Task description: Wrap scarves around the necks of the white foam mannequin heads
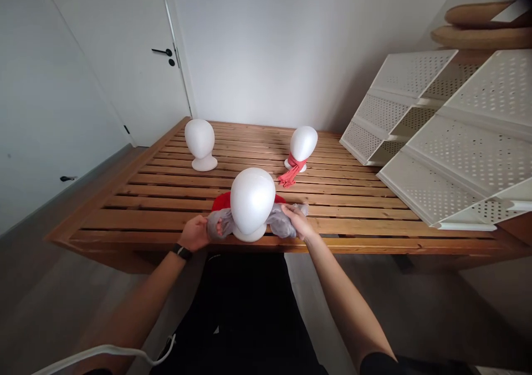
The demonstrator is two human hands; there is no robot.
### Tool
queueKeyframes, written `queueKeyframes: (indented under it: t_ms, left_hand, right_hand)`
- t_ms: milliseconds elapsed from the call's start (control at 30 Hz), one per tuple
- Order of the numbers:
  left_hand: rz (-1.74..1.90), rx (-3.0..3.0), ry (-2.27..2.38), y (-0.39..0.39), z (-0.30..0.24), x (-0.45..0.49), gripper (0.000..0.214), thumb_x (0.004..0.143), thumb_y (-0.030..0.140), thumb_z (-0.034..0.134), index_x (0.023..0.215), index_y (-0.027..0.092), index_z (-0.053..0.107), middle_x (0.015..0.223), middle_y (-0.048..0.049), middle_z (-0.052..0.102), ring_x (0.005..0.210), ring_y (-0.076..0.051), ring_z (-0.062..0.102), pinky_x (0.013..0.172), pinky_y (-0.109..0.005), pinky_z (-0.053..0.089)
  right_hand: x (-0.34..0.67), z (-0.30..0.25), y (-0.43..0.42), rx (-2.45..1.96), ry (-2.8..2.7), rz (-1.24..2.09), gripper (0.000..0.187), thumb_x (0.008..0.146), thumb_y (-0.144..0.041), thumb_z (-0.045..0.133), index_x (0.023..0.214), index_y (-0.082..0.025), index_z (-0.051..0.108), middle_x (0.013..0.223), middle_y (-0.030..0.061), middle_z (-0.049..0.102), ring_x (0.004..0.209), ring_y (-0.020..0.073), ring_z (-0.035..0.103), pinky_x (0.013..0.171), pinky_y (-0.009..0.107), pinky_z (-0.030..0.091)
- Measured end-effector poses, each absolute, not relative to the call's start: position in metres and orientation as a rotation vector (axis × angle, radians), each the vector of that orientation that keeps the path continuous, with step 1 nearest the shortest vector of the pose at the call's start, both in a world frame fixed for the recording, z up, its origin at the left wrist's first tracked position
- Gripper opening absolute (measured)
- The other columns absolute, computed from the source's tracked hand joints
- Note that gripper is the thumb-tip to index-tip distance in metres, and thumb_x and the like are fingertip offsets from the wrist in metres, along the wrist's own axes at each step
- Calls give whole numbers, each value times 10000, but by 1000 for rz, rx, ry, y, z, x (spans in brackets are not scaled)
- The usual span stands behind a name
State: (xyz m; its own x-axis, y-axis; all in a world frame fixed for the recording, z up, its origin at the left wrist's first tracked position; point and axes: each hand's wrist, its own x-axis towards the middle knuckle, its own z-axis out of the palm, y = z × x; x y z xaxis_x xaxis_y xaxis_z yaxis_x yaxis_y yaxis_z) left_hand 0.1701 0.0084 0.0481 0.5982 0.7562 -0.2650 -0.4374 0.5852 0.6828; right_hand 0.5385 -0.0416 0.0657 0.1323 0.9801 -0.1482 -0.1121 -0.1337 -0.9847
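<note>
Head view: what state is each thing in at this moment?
left hand, gripping the grey cloth
right hand, gripping the grey cloth
grey cloth, gathered on both sides of the front foam head
front foam head, upright on the slats
red cloth, bunched behind the front foam head
rear-left foam head, upright, bare
rear-right foam head, upright, coral scarf around its neck
door, shut
</note>
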Motion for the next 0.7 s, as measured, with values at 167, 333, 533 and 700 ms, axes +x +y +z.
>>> queueKeyframes:
  t_ms: [167,333,533,700]
  left_hand:
    - [642,716,716,-15,18,215,233,738,198,689,961,141,724,963,-121,739,791,-204,690,732,-326,587]
    - [533,860,787,-13,9,246,169,668,84,803,808,111,712,820,-106,720,691,-178,664,607,-275,548]
    - [476,1035,780,-14,16,261,290,590,119,859,865,143,770,845,-60,757,841,-227,693,860,-382,596]
    - [431,1245,807,-13,20,271,454,573,235,884,1019,194,805,1091,-74,804,1151,-302,681,1112,-448,489]
  right_hand:
    - [495,33,-69,-1242,-790,1259,328,741,-420,772,1022,-284,671,1020,59,782,1008,312,727,832,401,600]
    - [440,-1,-93,-1253,-683,1237,414,703,-378,673,1101,-286,600,1037,21,762,1008,256,731,887,373,596]
    - [396,-7,-111,-1266,-736,1194,637,720,-307,707,1309,-307,465,1324,48,684,1243,246,653,1091,394,513]
    - [384,-8,-118,-1304,-1039,1042,592,791,-258,591,1370,-206,478,1369,105,649,1289,254,592,1186,451,419]
